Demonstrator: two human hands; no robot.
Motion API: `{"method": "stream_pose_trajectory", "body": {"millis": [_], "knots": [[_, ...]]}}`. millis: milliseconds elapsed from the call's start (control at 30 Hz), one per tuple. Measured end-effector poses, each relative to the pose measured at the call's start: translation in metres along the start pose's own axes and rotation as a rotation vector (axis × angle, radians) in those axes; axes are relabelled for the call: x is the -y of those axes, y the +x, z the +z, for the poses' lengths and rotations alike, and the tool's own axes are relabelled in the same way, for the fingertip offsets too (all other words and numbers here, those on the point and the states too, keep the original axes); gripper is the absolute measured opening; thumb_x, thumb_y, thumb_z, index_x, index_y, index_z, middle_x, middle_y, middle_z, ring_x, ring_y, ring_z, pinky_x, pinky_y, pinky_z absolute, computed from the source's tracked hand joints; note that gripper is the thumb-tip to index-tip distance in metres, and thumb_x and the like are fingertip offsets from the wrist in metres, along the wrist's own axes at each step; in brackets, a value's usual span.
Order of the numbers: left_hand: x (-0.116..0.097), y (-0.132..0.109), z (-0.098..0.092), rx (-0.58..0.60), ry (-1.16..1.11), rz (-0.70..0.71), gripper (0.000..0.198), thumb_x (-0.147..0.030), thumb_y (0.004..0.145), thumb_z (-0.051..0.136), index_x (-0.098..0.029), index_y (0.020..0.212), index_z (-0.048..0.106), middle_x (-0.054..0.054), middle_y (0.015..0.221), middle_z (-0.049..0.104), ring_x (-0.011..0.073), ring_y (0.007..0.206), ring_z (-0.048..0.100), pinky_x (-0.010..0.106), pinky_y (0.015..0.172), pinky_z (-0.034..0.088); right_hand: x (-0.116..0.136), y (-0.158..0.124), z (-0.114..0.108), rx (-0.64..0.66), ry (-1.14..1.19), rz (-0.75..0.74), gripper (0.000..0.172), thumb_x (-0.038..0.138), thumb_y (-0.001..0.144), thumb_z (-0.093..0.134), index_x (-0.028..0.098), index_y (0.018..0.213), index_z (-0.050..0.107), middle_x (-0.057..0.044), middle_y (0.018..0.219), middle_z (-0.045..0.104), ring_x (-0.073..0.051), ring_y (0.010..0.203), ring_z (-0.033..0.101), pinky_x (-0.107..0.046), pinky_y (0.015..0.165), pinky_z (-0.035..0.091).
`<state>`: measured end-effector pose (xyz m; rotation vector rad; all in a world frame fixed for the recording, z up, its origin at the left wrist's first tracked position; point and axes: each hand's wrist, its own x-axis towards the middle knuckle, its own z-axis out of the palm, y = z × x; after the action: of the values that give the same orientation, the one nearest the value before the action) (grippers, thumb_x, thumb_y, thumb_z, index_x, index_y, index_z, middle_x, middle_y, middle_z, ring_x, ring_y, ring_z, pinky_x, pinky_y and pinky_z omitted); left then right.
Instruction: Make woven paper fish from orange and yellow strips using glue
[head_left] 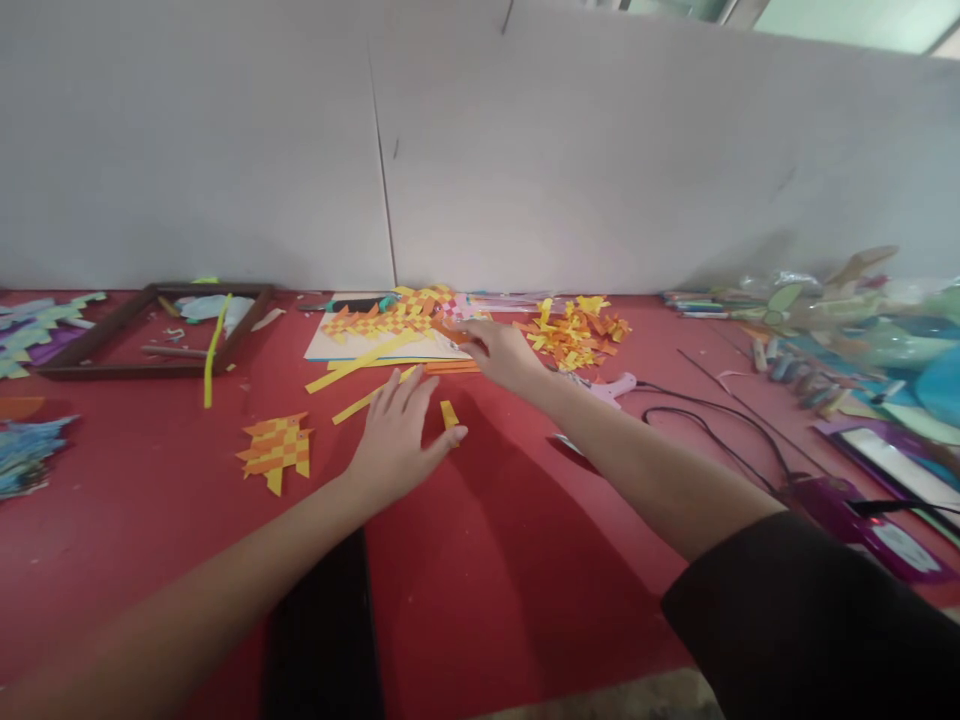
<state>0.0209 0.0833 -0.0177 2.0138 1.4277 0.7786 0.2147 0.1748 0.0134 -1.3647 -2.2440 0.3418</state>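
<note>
My left hand [397,435] hovers low over the red table, fingers spread. Its thumb tip overlaps the lower end of a short yellow paper strip [448,412]; whether they touch I cannot tell. Long yellow strips [352,375] lie just beyond its fingertips. Farther forward, my right hand [504,355] reaches over white sheets [330,347], thumb apart from the stretched fingers. By its fingertips are woven orange and yellow paper pieces [375,320] and orange strips [450,367]. Left of my left hand rests a woven paper fish [277,448].
A heap of orange-yellow paper scraps [577,332] lies right of my right hand. A pink glue gun [611,388] trails a black cable to a purple power strip [862,520]. A brown frame [135,371] stands left; a black object [326,630] lies beneath my left forearm.
</note>
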Motion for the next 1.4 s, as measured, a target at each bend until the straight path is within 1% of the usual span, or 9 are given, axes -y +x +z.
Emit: {"method": "stream_pose_trajectory", "body": {"millis": [167, 300, 433, 567, 767, 933, 1233, 1333, 1400], "knots": [[-0.013, 0.010, -0.003, -0.117, -0.561, -0.218, 0.053, -0.053, 0.093, 0.050, -0.014, 0.128, 0.055, 0.020, 0.138, 0.058, 0.0306, 0.128, 0.056, 0.047, 0.103, 0.048, 0.036, -0.014, 0.006, 0.104, 0.244, -0.053, 0.043, 0.022, 0.091, 0.059, 0.021, 0.127, 0.035, 0.002, 0.086, 0.073, -0.010, 0.069, 0.067, -0.023, 0.066, 0.051], [-0.017, 0.012, -0.008, -0.188, -0.909, -0.373, 0.028, -0.037, 0.095, 0.052, -0.015, 0.110, 0.062, 0.013, 0.126, 0.067, 0.0221, 0.118, 0.064, 0.035, 0.098, 0.053, 0.044, -0.015, 0.011, 0.227, 0.268, -0.072, 0.030, 0.032, 0.090, 0.062, 0.021, 0.111, 0.044, 0.003, 0.081, 0.074, -0.010, 0.068, 0.068, -0.020, 0.061, 0.050], [-0.020, 0.001, -0.014, -0.225, -1.103, -0.527, 0.019, -0.026, 0.098, 0.050, -0.018, 0.108, 0.063, 0.009, 0.122, 0.070, 0.0162, 0.109, 0.068, 0.028, 0.091, 0.056, 0.021, -0.005, 0.011, 0.230, 0.108, -0.025, 0.021, 0.037, 0.098, 0.050, 0.017, 0.098, 0.056, -0.002, 0.084, 0.073, -0.011, 0.072, 0.067, -0.023, 0.066, 0.051], [-0.029, -0.018, -0.012, -0.076, -1.175, -0.632, 0.016, -0.023, 0.096, 0.056, -0.018, 0.108, 0.065, 0.009, 0.110, 0.075, 0.0165, 0.094, 0.073, 0.027, 0.079, 0.060, -0.004, 0.006, 0.016, 0.219, -0.161, -0.007, 0.021, 0.031, 0.095, 0.058, 0.013, 0.106, 0.063, -0.009, 0.107, 0.068, -0.019, 0.096, 0.065, -0.037, 0.085, 0.054], [-0.031, -0.037, 0.002, 0.299, -1.064, -0.639, 0.028, -0.029, 0.090, 0.067, -0.017, 0.115, 0.061, 0.013, 0.106, 0.076, 0.0189, 0.080, 0.075, 0.032, 0.071, 0.060, -0.006, 0.012, 0.031, 0.325, -0.442, -0.067, 0.035, 0.035, 0.095, 0.060, 0.015, 0.123, 0.059, -0.011, 0.125, 0.061, -0.022, 0.107, 0.063, -0.043, 0.090, 0.055], [-0.023, -0.041, 0.007, 0.468, -0.848, -0.542, 0.030, -0.043, 0.086, 0.066, -0.016, 0.098, 0.062, 0.014, 0.102, 0.076, 0.0211, 0.081, 0.073, 0.036, 0.073, 0.057, -0.004, 0.016, 0.035, 0.347, -0.525, -0.055, 0.034, 0.035, 0.094, 0.061, 0.015, 0.122, 0.059, -0.012, 0.125, 0.061, -0.022, 0.107, 0.063, -0.042, 0.090, 0.054], [-0.029, -0.043, 0.004, 0.281, -0.217, -0.138, 0.024, -0.030, 0.079, 0.066, -0.021, 0.061, 0.053, 0.000, 0.066, 0.053, 0.0196, 0.068, 0.052, 0.029, 0.064, 0.037, -0.010, 0.014, 0.033, 0.259, -0.368, 0.036, 0.033, 0.035, 0.096, 0.059, 0.017, 0.123, 0.059, -0.009, 0.125, 0.061, -0.021, 0.105, 0.063, -0.043, 0.089, 0.055], [-0.025, -0.042, 0.007, 0.279, -0.125, -0.094, 0.018, -0.032, 0.080, 0.067, -0.021, 0.069, 0.058, -0.002, 0.062, 0.052, 0.0184, 0.061, 0.051, 0.029, 0.058, 0.035, -0.013, 0.013, 0.031, 0.201, -0.254, 0.078, 0.033, 0.035, 0.096, 0.059, 0.017, 0.124, 0.058, -0.009, 0.124, 0.061, -0.021, 0.105, 0.063, -0.043, 0.088, 0.055], [-0.023, -0.042, 0.009, 0.263, -0.088, -0.073, 0.019, -0.036, 0.081, 0.068, -0.021, 0.091, 0.064, -0.001, 0.069, 0.058, 0.0206, 0.066, 0.056, 0.030, 0.061, 0.040, -0.013, 0.012, 0.027, 0.142, -0.161, 0.108, 0.031, 0.035, 0.095, 0.060, 0.016, 0.119, 0.060, -0.008, 0.120, 0.063, -0.021, 0.103, 0.064, -0.043, 0.088, 0.055]]}}
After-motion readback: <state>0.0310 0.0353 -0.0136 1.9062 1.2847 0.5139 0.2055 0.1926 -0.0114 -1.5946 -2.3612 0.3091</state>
